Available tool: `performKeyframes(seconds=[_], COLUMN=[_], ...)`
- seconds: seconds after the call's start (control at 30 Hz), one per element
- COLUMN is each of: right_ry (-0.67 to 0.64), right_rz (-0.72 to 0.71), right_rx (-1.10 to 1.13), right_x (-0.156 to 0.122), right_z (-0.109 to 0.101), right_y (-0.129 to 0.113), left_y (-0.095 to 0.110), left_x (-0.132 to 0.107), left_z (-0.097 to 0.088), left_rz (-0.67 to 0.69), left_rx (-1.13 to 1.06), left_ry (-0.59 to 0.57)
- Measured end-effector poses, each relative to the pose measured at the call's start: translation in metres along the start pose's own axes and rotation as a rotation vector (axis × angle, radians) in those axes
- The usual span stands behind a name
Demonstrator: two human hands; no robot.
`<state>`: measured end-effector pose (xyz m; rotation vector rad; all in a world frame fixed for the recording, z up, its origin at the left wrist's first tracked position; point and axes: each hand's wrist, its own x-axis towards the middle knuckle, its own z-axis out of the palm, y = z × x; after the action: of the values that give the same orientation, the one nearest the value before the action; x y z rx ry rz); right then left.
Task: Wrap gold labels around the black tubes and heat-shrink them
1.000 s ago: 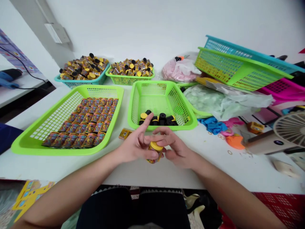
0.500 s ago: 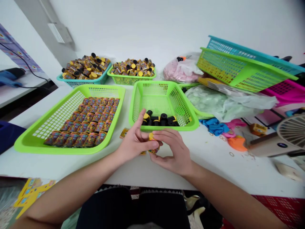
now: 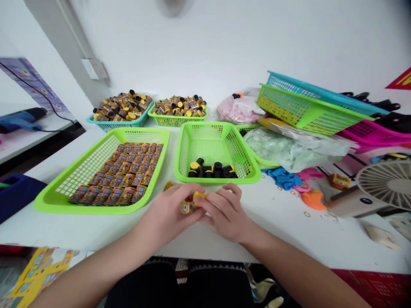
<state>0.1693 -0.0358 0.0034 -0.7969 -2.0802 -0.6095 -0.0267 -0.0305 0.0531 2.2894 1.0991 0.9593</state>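
My left hand and my right hand meet over the front of the table, both closed around a small cylinder with a yellow cap. Most of its body is hidden by my fingers. Below the cap, a yellow printed piece shows between the hands; I cannot tell whether it is held or lies on the table. Just behind my left hand lies a flat yellow label. Beyond my hands, a green basket contains several black cylinders, some with yellow ends.
At left, a larger green basket holds rows of printed cylinders. A blue basket and a green basket heaped with cylinders stand behind. Stacked baskets, plastic bags, balloons and a fan occupy the right.
My left fingers have folded in from a raised index finger, and both hands now cover more of the cylinder. The camera view has tilted upward slightly.
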Motion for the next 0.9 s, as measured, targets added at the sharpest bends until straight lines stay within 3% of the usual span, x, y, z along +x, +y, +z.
performKeyframes(seconds=[0.07,0.13,0.2,0.27,0.3,0.33,0.4,0.5,0.63,0.77,0.9], right_ry=[0.026,-0.055,-0.322,-0.773,-1.027,-1.202,-1.415,-1.494,-1.55,-1.576,-1.545], right_rz=[0.04,0.218,0.53,0.774,0.782,0.752,0.664,0.625,0.645,0.723,0.775], right_rx=[0.047,0.098,0.101,0.053,0.089,0.108,0.128,0.119,0.181,0.256,0.285], right_x=[0.006,0.015,0.027,0.04,0.047,0.053,0.062,0.069,0.072,0.074,0.076], right_z=[-0.001,-0.002,-0.001,0.003,0.006,0.01,0.018,0.027,0.032,0.032,0.02], right_y=[0.009,0.033,0.067,0.098,0.11,0.119,0.127,0.125,0.124,0.128,0.132], left_y=[0.004,0.004,-0.001,-0.015,-0.024,-0.036,-0.064,-0.107,-0.145,-0.163,-0.164], left_x=[-0.003,0.002,0.02,0.049,0.067,0.086,0.121,0.16,0.179,0.18,0.175], left_z=[-0.019,-0.045,-0.075,-0.102,-0.113,-0.121,-0.128,-0.119,-0.093,-0.072,-0.064], left_rz=[0.008,-0.005,-0.038,-0.109,-0.164,-0.233,-0.345,-0.465,-0.526,-0.58,-0.593], left_rx=[0.1,0.199,0.297,0.394,0.437,0.48,0.549,0.613,0.586,0.585,0.611], left_ry=[0.038,0.096,0.123,0.114,0.109,0.108,0.016,-0.047,-0.106,-0.215,-0.276])
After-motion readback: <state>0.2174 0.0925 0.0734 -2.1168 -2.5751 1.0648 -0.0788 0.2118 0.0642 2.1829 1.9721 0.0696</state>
